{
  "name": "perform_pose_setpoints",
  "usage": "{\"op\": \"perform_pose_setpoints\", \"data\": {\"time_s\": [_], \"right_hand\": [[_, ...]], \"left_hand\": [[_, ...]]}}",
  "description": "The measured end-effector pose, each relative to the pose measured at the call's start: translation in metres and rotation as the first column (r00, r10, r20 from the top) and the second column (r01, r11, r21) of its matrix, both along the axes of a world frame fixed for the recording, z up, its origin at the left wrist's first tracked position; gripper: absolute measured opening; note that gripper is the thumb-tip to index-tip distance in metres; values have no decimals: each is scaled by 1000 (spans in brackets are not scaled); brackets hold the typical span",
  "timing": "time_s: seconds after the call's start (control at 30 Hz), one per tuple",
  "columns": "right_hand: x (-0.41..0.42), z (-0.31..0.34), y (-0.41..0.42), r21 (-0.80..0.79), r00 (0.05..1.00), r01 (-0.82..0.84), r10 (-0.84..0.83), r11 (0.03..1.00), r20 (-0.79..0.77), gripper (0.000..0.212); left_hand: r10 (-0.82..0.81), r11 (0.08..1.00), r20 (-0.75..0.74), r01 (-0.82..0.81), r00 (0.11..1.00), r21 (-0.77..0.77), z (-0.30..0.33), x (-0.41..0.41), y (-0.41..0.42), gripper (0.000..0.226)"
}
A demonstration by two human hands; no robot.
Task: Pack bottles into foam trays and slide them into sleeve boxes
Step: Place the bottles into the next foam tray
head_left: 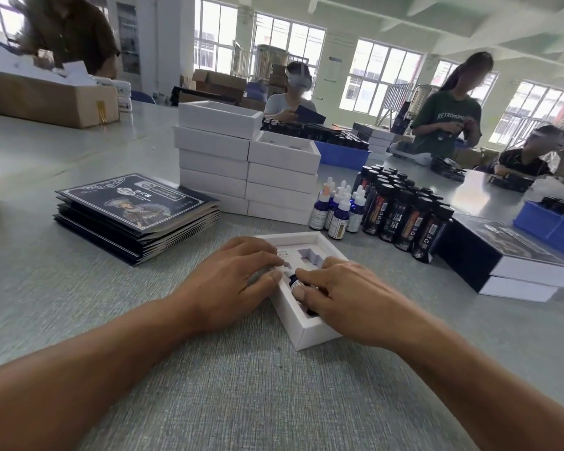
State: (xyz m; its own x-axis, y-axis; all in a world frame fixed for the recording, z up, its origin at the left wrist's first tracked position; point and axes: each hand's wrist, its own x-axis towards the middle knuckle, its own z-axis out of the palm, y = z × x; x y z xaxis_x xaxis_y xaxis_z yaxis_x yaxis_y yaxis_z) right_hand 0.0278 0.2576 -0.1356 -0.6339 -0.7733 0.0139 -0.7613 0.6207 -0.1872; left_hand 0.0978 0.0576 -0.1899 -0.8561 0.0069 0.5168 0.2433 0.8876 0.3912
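White foam tray sits on the worktop, long axis running away and a bit left. Dark bottle lies along that slot, right hand pressing it down with flattish fingers, left hand resting open on the tray's left edge.

I see a white foam tray lying flat on the surface near its front edge, turned at an angle, with one empty cut-out in its far half. A dark bottle lies on its side in a near slot, mostly covered. Further back toward the right edge, blue dropper bottles and dark tall bottles stand upright in clusters. White trays are stacked behind, flattened dark sleeve boxes piled at left.
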Motion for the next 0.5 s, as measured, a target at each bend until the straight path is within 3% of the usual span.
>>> {"op": "perform_pose_setpoints", "data": {"time_s": [0.1, 0.2, 0.33, 0.5], "right_hand": [[-4, 2, 11, -95, 983, 29, -12, 995, 182, 30], [-6, 3, 15, -205, 979, 64, -21, 977, 201, 22], [-2, 2, 9, -171, 988, 72, -46, 983, 148, 20], [-6, 11, 8, -83, 976, 92, -73, 992, 204, 21]], "left_hand": [[-1, 1000, 19, 1, 1000, 0, 1, 1, 1, 44], [3, 1000, 28, -3, 1000, -9, 1, 1, 1, 44], [14, 1000, 51, -13, 999, -8, 1, 1, 2, 46], [62, 998, 114, -61, 992, -12, 9, 4, 9, 37]]}}
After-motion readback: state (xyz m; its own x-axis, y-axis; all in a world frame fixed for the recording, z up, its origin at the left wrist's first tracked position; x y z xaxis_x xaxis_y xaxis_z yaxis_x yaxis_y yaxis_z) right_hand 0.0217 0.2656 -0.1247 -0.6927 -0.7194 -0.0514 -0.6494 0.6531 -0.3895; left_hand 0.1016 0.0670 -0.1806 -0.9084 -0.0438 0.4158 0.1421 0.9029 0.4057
